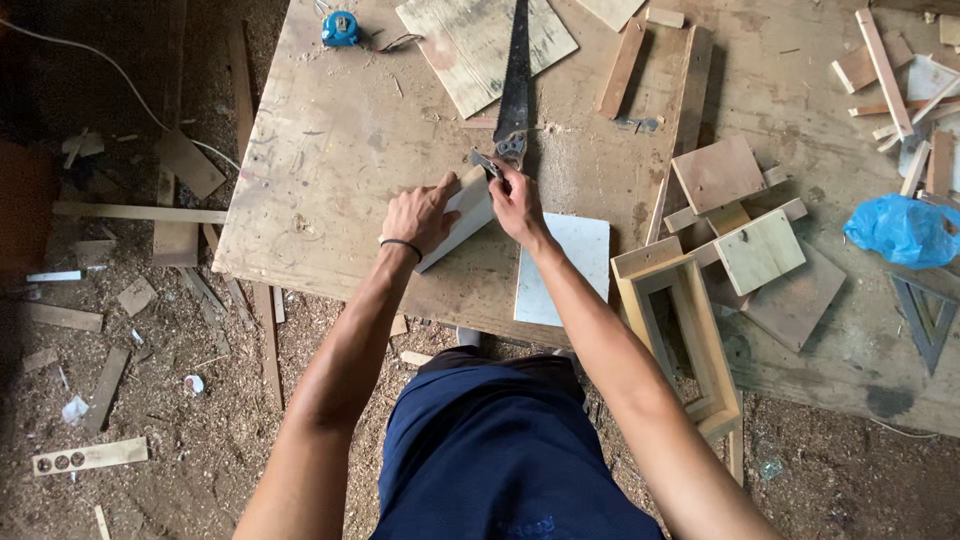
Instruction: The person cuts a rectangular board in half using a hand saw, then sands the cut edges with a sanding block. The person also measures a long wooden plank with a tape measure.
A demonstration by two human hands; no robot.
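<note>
Left hand (418,213): laid flat and pressed onto the pale rectangular wooden board (462,222), which is tilted on the plywood workbench (330,150).
Right hand (514,200): closed around a small dark metal tool (487,164), held against the board's upper end.
Just beyond the grip: a long dark handsaw (516,80) is seen.
Beside the right wrist: a white square panel (566,270) is lying flat.
Far beyond the left hand: a blue tape measure (340,28) is resting.
</note>
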